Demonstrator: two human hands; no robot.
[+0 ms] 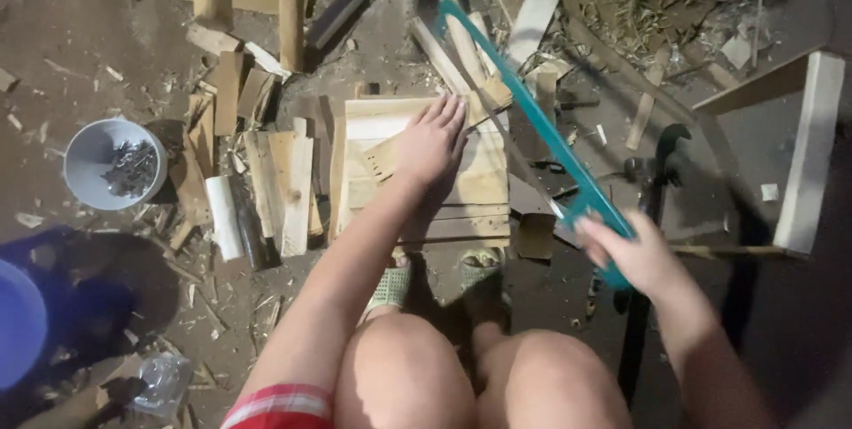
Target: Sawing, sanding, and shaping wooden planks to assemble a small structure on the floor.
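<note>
Clearly, a sawing cut is in hand on the dirt floor, with the person crouched over the work. The left hand is laid flat, fingers spread and released, on a small wooden piece that rests on a stack of pale boards just beyond the sandalled feet. The right hand is clenched around the near end of a teal-framed hacksaw, whose frame runs from near right to far left above the right edge of the boards; exactly where the blade meets the wood cannot be told. For the cut to go well, the piece should be pressed down firmly so that it is not dragged along, the left fingers should be kept well apart from the blade line, and long, even strokes should be made with the frame held upright. A claw hammer lies just beside the saw on the right, and a white bowl of nails stands well apart on the left among wood offcuts.
</note>
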